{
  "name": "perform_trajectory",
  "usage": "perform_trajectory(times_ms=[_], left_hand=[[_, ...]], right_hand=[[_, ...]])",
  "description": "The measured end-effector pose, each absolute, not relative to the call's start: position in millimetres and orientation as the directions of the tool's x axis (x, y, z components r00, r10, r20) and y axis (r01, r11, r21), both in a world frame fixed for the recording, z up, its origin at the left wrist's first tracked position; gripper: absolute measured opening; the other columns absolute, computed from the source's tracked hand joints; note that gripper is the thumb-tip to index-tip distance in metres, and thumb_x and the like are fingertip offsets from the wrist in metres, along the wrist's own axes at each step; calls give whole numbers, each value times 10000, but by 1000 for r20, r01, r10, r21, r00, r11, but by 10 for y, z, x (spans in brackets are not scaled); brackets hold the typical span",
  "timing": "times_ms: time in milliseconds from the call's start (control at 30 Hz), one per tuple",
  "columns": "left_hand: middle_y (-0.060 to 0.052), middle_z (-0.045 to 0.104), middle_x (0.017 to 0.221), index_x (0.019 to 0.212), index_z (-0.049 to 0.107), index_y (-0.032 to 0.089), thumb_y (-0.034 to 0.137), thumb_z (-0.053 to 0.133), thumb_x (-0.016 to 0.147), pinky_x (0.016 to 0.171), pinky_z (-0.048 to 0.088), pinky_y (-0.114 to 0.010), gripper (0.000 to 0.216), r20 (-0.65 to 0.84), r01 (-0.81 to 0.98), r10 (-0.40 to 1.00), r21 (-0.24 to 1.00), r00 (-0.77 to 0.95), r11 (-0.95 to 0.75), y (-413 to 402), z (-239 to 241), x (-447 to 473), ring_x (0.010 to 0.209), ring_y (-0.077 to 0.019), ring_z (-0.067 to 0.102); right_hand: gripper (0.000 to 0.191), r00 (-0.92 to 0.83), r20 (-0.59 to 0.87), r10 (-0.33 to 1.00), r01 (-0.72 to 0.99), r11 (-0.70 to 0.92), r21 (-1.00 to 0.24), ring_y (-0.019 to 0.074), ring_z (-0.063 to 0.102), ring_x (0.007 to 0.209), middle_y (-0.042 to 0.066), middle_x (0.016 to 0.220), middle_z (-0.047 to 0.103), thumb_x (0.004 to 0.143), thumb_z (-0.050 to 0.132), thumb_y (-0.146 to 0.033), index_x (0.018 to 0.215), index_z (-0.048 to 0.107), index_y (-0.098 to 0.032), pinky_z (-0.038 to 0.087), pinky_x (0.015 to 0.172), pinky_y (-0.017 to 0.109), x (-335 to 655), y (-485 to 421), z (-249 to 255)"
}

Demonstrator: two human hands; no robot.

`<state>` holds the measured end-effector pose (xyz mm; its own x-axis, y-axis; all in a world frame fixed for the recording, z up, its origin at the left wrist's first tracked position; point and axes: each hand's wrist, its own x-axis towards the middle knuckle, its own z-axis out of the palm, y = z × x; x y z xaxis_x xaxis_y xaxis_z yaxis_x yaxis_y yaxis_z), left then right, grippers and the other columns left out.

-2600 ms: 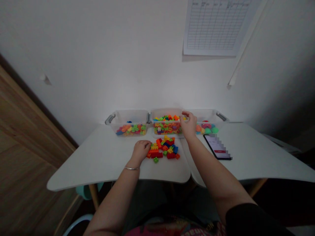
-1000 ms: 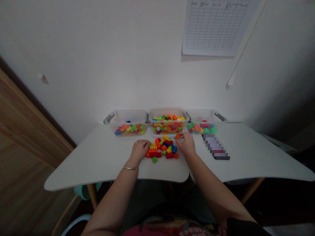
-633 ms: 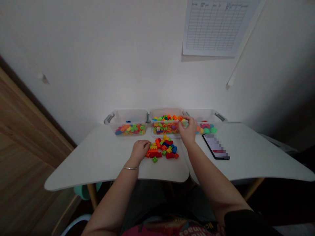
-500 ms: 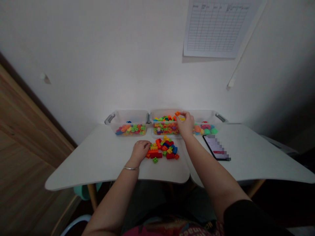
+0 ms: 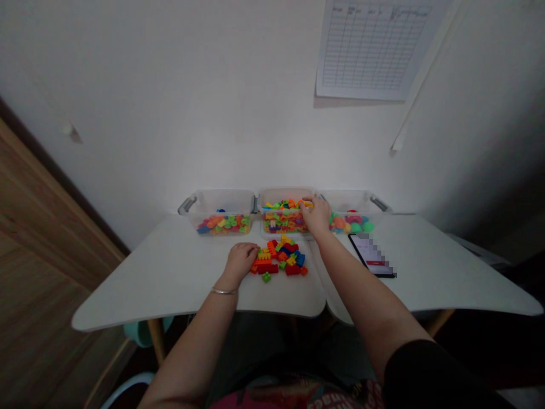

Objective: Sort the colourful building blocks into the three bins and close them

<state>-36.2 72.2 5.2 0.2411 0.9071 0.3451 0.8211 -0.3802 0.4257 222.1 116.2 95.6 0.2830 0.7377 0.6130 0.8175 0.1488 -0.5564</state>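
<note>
Nearest in, 2 bare forearms reach over 2 white tabletops (image 5: 170, 278) set edge to edge, 1 silver bangle (image 5: 224, 291) on the left wrist. 1 green brick (image 5: 266, 277) sits alone before the brick pile (image 5: 283, 257), too jumbled to count, with 2 red bricks (image 5: 268, 269) along its near edge. The left hand (image 5: 242, 259) rests curled at the pile's left side; whether it grips anything, you cannot tell! Over to the right lies 1 phone (image 5: 367, 250). Beyond, 3 clear bins stand in a row: the left bin (image 5: 225, 198) and right bin (image 5: 355, 200) part-filled, the middle bin (image 5: 281, 194) fuller. Above that middle bin goes the right hand (image 5: 317, 215), fingers bent near orange pieces; grasping or released, it's impossible to tell. Behind, 1 white wall (image 5: 191, 113) carries 1 gridded sheet (image 5: 366, 51), wood panelling (image 5: 38, 261) at left.
</note>
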Motion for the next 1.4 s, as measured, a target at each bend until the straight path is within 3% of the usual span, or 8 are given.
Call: perform_trajectory(times_ms=[200, 367, 567, 733, 1000, 1200, 1400], left_hand=[[-67, 749, 1055, 955, 747, 212, 286, 449, 879, 1000, 445, -357, 316, 350, 820, 907, 430, 235, -379, 723, 44, -361, 1035, -213, 652], [-60, 750, 1055, 953, 748, 222, 273, 461, 866, 994, 448, -349, 304, 343, 826, 906, 413, 248, -383, 712, 55, -358, 1024, -214, 656], [-74, 751, 1043, 934, 752, 206, 275, 463, 864, 990, 450, -365, 305, 360, 816, 904, 433, 233, -383, 703, 59, -340, 1017, -221, 659], [-65, 753, 1042, 933, 753, 216, 275, 479, 857, 992, 452, -353, 290, 355, 814, 908, 445, 221, -372, 698, 65, -335, 1013, -206, 659], [-59, 752, 1042, 932, 752, 221, 268, 478, 860, 979, 462, -342, 287, 363, 818, 905, 435, 224, -377, 700, 63, -343, 1009, -207, 661], [-76, 748, 1060, 952, 748, 200, 272, 464, 867, 987, 455, -352, 305, 338, 826, 912, 426, 232, -368, 685, 94, -338, 1032, -220, 656], [-76, 748, 1056, 957, 748, 200, 276, 464, 870, 989, 452, -352, 306, 341, 825, 910, 424, 236, -373, 680, 96, -340, 1028, -220, 656]], right_hand=[[259, 238, 728, 643, 766, 337, -548, 247, 531, 1091, 112, 1124, 658, 882, 497, -301, 1068, 634, -184, 368, 997, 396, 2260, 852, 849], [175, 38, 622, 782, 676, 438, -593, 238, 600, 950, 78, 969, 701, 805, 616, -321, 925, 669, -205, 445, 913, 389, 2368, 523, 504], [382, -50, 399, 915, 732, 305, -609, 257, 579, 1087, 75, 1108, 689, 709, 735, -311, 1070, 657, -213, 440, 964, 407, 2493, 245, 128], [508, -101, 333, 938, 787, 280, -549, 254, 567, 1114, 71, 1156, 672, 651, 791, -294, 1129, 637, -220, 440, 976, 394, 2501, 126, 67], [255, -31, 299, 954, 829, 192, -525, 229, 606, 954, 57, 993, 694, 734, 735, -308, 947, 633, -210, 465, 826, 339, 2517, 78, 146], [292, -105, 237, 966, 879, 202, -433, 225, 613, 894, 36, 960, 708, 715, 749, -328, 961, 633, -221, 427, 781, 325, 2505, 32, 216], [150, -72, 215, 974, 916, 150, -372, 229, 614, 873, 52, 934, 724, 812, 649, -304, 928, 691, -219, 409, 764, 321, 2496, 13, 231]])
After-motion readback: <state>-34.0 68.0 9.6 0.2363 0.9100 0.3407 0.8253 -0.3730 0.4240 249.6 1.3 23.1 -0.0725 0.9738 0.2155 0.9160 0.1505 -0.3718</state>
